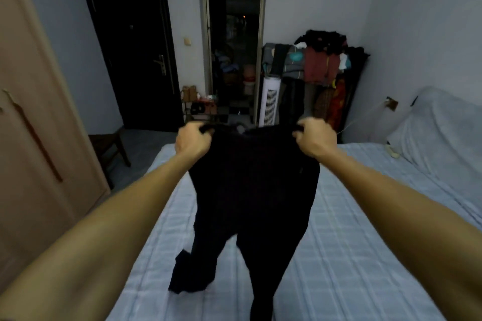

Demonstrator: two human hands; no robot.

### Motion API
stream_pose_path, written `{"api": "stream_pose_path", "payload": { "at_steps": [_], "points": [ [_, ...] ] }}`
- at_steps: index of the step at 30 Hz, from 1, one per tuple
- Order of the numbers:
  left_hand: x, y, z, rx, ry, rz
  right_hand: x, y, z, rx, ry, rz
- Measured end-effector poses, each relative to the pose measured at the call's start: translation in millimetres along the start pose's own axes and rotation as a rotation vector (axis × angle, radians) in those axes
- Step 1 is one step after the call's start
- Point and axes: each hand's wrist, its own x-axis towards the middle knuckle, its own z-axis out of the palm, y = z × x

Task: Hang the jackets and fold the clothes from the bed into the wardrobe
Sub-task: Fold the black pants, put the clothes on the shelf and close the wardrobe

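Both hands are up over the bed (365, 229), each clenched on one end of the waistband of a pair of dark trousers (253, 190). The left hand (193, 142) has its fingers (194, 129) curled over the band's left corner. The right hand (317, 138) pinches the right corner the same way. The band is stretched roughly level between them, across the bed's width.

What the next move turns on is how the trousers hang from that grip. Their long axis runs from the band down and back toward the person – along the bed's length, not across it. The two legs part below the seat. One ends in a crumpled cuff resting on the bed's sheet, on the left-hand side. The other runs down out of the bottom of the view, so its cuff cannot be seen.

Neither hand is nearer than the other (both sit at the band itself, evenly spaced). The whole length of cloth therefore lies below and behind the fingers. To my eye the fold is only at its opening step. The natural move looks like bringing the two corners together so the legs stack, or laying the trousers flat on the bed first.

The tan door (39, 125) off the bed's left side is probably the wardrobe – it appears closed, and the trousers are well apart from it.
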Motion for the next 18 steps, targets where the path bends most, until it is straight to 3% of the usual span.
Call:
{"api": "stream_pose_path", "payload": {
  "at_steps": [4,7,10,18],
  "points": [
    [58,78,-52,-0.185,0.286,0.083,74,-39,-68,0.085,0.399,-0.052],
    [59,100,-81,-0.231,0.379,0.19,86,-51,-96,0.118,0.577,-0.087],
    [28,82,-88,-0.127,0.318,0.23,54,-45,-88,0.118,0.529,-0.14],
    [-126,-31,-37,0.113,-0.02,0.11,-137,17,1,0.084,0.107,-0.136]
  ]
}}
